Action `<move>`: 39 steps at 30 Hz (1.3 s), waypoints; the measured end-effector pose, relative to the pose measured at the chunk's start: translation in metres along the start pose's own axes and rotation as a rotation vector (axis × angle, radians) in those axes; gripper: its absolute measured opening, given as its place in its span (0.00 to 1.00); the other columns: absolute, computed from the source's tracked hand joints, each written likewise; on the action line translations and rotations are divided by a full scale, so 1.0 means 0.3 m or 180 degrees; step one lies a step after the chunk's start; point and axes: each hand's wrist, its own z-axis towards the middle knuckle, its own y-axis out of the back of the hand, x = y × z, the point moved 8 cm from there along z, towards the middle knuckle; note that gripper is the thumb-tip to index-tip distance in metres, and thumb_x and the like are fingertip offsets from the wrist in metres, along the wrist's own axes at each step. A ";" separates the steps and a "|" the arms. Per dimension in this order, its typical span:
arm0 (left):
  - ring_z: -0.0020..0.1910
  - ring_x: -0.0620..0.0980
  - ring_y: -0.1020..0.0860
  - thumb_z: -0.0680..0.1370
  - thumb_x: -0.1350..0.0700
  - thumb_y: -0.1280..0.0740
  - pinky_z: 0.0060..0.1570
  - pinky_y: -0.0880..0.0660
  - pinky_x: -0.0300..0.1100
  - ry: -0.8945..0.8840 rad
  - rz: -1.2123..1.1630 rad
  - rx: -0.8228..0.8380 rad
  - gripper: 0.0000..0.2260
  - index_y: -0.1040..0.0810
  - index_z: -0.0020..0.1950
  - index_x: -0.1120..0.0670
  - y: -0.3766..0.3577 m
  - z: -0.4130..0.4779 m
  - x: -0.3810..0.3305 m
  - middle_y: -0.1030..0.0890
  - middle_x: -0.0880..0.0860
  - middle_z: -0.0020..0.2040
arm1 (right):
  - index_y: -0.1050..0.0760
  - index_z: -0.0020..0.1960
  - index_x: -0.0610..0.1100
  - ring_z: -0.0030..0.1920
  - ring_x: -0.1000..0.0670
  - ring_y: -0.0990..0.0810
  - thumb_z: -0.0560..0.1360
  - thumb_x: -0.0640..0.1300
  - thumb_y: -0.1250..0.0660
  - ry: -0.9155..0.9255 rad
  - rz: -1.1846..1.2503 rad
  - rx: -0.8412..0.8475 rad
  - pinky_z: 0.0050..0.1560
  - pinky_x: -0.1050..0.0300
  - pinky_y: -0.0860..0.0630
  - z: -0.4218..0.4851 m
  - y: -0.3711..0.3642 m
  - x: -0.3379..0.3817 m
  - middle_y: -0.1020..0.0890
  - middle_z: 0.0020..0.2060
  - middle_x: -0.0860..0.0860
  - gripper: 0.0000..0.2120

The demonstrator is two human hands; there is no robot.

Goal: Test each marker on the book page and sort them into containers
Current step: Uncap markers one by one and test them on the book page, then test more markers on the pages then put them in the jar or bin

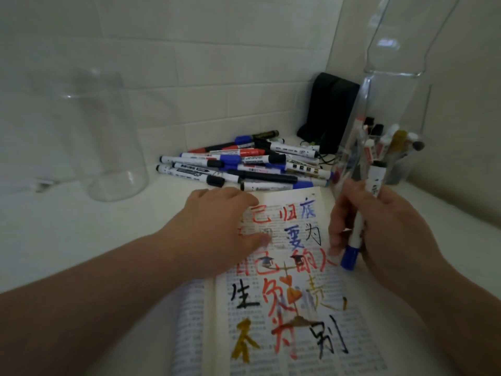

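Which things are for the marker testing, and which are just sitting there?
For the job: blue-capped marker, book page, marker pile, clear jar, tall clear container holding markers.
Just lying about: black object in the corner.

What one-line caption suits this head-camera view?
Left hand presses the scribbled book page; right hand grips a blue-capped marker.

Head-worn, down onto book (357, 316) (close)

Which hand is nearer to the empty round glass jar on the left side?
Left. The left hand presses the book page just right of the glass jar; the right hand, holding a blue-capped marker, is farther right.
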 end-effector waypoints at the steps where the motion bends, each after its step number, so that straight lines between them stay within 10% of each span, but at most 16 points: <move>1: 0.71 0.44 0.37 0.76 0.31 0.40 0.73 0.45 0.46 0.0027 -0.0077 0.0007 0.29 0.39 0.74 0.38 0.000 -0.013 -0.005 0.34 0.39 0.73 | 0.27 0.41 0.41 0.27 0.43 0.26 0.82 0.50 0.40 0.0048 0.0004 -0.0073 0.28 0.51 0.26 0.002 0.018 0.007 0.23 0.29 0.43 0.16; 9: 0.54 0.43 0.27 0.80 0.45 0.36 0.50 0.31 0.39 0.0237 -0.0775 -0.0822 0.10 0.24 0.60 0.44 0.068 0.001 0.049 0.23 0.42 0.54 | 0.21 0.38 0.48 0.26 0.47 0.31 0.80 0.46 0.34 0.0396 -0.0451 -0.0528 0.23 0.58 0.36 0.012 0.101 0.041 0.22 0.31 0.45 0.12; 16: 0.48 0.35 0.25 0.80 0.47 0.35 0.46 0.31 0.29 0.0052 -0.1487 -0.0944 0.04 0.21 0.52 0.40 0.072 0.011 0.077 0.21 0.38 0.51 | 0.16 0.51 0.63 0.38 0.41 0.16 0.75 0.56 0.31 -0.0225 -0.1113 0.1421 0.35 0.55 0.24 -0.086 -0.114 0.008 0.12 0.44 0.48 0.07; 21: 0.51 0.42 0.18 0.80 0.56 0.37 0.55 0.22 0.46 0.0409 -0.3633 -0.1119 0.11 0.15 0.48 0.46 0.078 -0.007 0.130 0.16 0.43 0.49 | 0.25 0.65 0.68 0.55 0.42 0.16 0.71 0.55 0.26 -0.0475 -0.0948 0.2418 0.53 0.41 0.18 -0.172 -0.226 -0.012 0.16 0.58 0.55 0.23; 24: 0.52 0.54 0.17 0.82 0.44 0.41 0.56 0.23 0.49 0.0752 -0.4133 -0.0995 0.19 0.14 0.48 0.53 0.125 0.003 0.175 0.14 0.52 0.49 | 0.37 0.63 0.82 0.54 0.68 0.21 0.63 0.68 0.27 -0.0033 -0.1766 0.2368 0.52 0.64 0.21 -0.194 -0.285 0.032 0.27 0.60 0.77 0.32; 28: 0.44 0.58 0.17 0.72 0.26 0.42 0.48 0.24 0.48 0.1021 -0.4231 0.0009 0.37 0.16 0.52 0.59 0.187 0.024 0.254 0.15 0.56 0.42 | 0.50 0.65 0.84 0.59 0.74 0.34 0.62 0.76 0.33 0.0357 -0.2887 0.2369 0.57 0.68 0.34 -0.214 -0.381 0.090 0.38 0.60 0.85 0.38; 32: 0.49 0.49 0.19 0.71 0.40 0.25 0.51 0.24 0.46 0.0703 -0.2189 0.0296 0.19 0.16 0.54 0.51 0.273 0.002 0.336 0.17 0.49 0.51 | 0.45 0.67 0.80 0.47 0.74 0.29 0.63 0.78 0.35 0.0634 -0.3058 0.2265 0.45 0.70 0.32 -0.207 -0.474 0.133 0.30 0.56 0.79 0.36; 34: 0.50 0.46 0.21 0.69 0.42 0.23 0.51 0.23 0.44 0.0652 -0.0754 0.0237 0.19 0.19 0.57 0.45 0.315 -0.012 0.356 0.20 0.45 0.53 | 0.44 0.70 0.77 0.55 0.73 0.29 0.64 0.77 0.35 0.0716 -0.3171 0.2275 0.55 0.66 0.29 -0.213 -0.525 0.124 0.30 0.61 0.76 0.37; 36: 0.50 0.46 0.23 0.70 0.43 0.23 0.49 0.24 0.42 0.0666 -0.0289 0.0270 0.23 0.24 0.63 0.45 0.332 -0.025 0.367 0.21 0.45 0.56 | 0.46 0.72 0.74 0.68 0.66 0.35 0.67 0.76 0.37 0.0809 -0.3425 0.2346 0.69 0.57 0.33 -0.226 -0.574 0.093 0.36 0.70 0.74 0.37; 39: 0.54 0.47 0.25 0.71 0.41 0.25 0.55 0.28 0.44 0.0505 -0.0147 0.0337 0.24 0.25 0.65 0.44 0.332 -0.026 0.371 0.23 0.44 0.58 | 0.43 0.74 0.68 0.62 0.65 0.32 0.71 0.76 0.42 0.1148 -0.3748 0.2425 0.64 0.60 0.30 -0.243 -0.621 0.052 0.37 0.63 0.73 0.34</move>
